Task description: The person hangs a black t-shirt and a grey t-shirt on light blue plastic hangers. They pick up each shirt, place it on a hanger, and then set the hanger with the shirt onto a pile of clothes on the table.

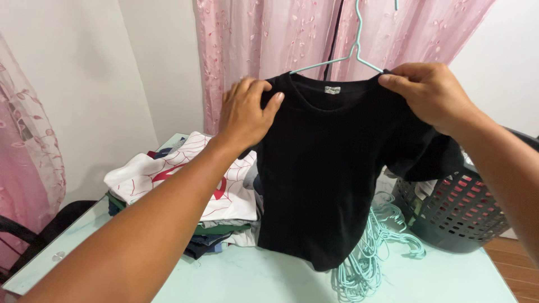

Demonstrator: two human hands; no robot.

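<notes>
A black T-shirt (320, 174) hangs in front of me on a pale mint hanger (352, 53). My left hand (244, 112) grips the shirt's left shoulder beside the collar. My right hand (429, 92) pinches the right shoulder where the hanger's arm ends. The hanger's hook rises out of the top of the view, in front of a pink curtain (264, 45). The shirt's lower hem reaches down to the table.
A stack of folded clothes (185, 191), topped by a white shirt with red lines, sits on the glass table (264, 280) at the left. Several mint hangers (373, 252) lie in a heap. A dark laundry basket (457, 213) stands at the right.
</notes>
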